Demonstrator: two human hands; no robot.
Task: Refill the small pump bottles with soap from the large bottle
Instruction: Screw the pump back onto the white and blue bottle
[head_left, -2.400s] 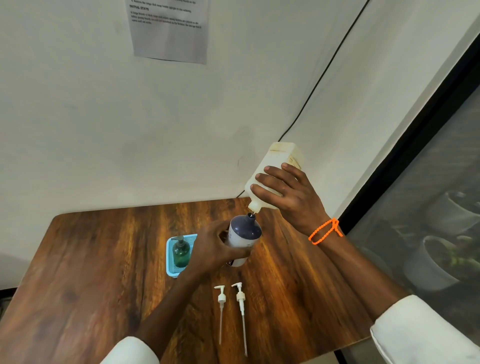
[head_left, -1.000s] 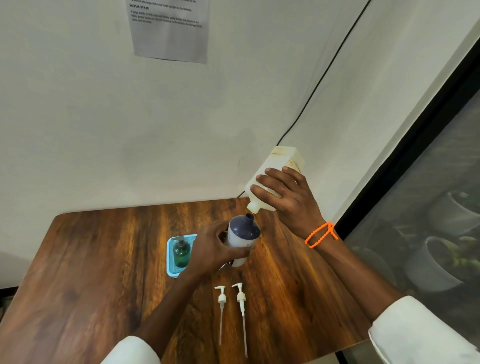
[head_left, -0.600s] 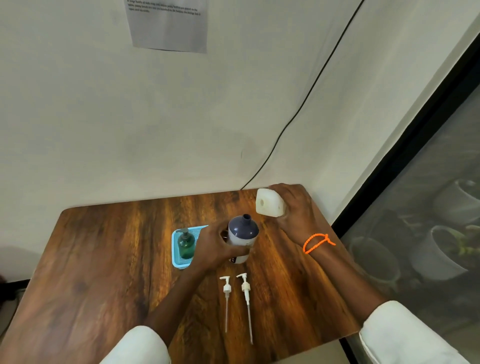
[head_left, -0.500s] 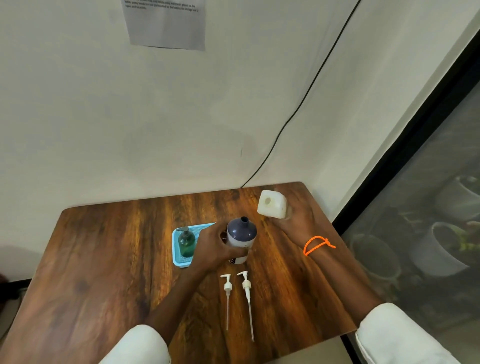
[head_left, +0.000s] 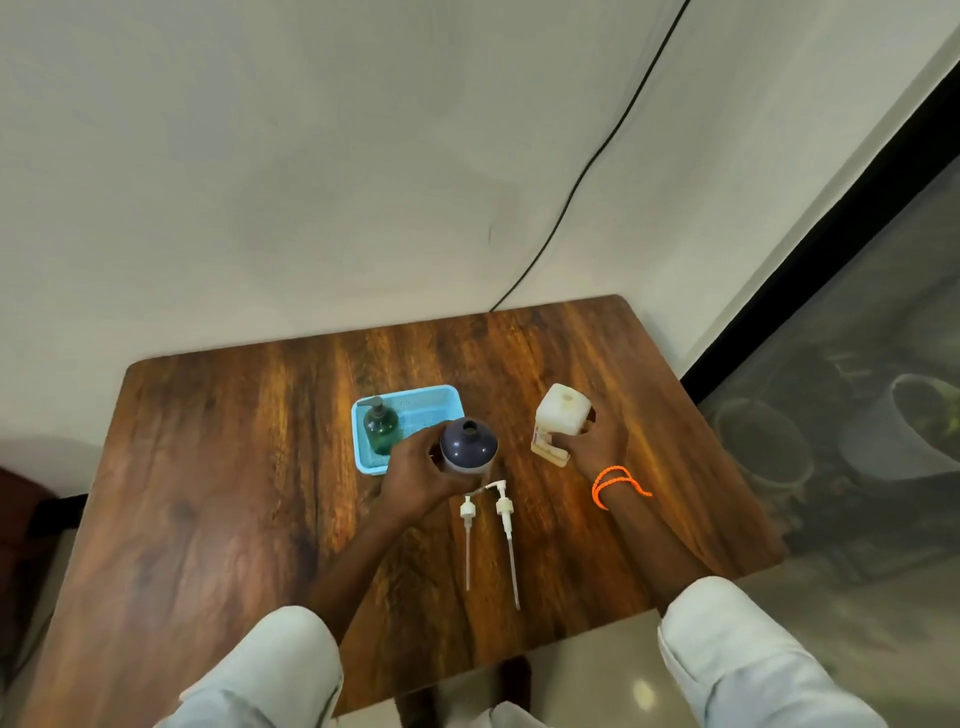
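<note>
The large white soap bottle (head_left: 561, 418) stands upright on the wooden table (head_left: 234, 467), its neck open, and my right hand (head_left: 597, 447) grips its near side. My left hand (head_left: 421, 475) holds a small bottle (head_left: 468, 451) with a dark blue top and an open neck, upright on the table. Two white pump heads with long tubes, one shorter (head_left: 468, 535) and one longer (head_left: 507, 540), lie just in front of that bottle. A small green pump bottle (head_left: 380, 425) with its pump on stands in a light blue basket (head_left: 426, 400).
The table sits against a white wall with a black cable (head_left: 587, 171) running down to its back edge. To the right, a dark-framed glass pane (head_left: 857, 415) shows plant pots beyond. The table's right edge is close to my right wrist.
My right hand tipped the large bottle back from pouring over the blue-topped bottle and set it upright on the table to the right. My left hand kept holding the small bottle. My view tilted down.
</note>
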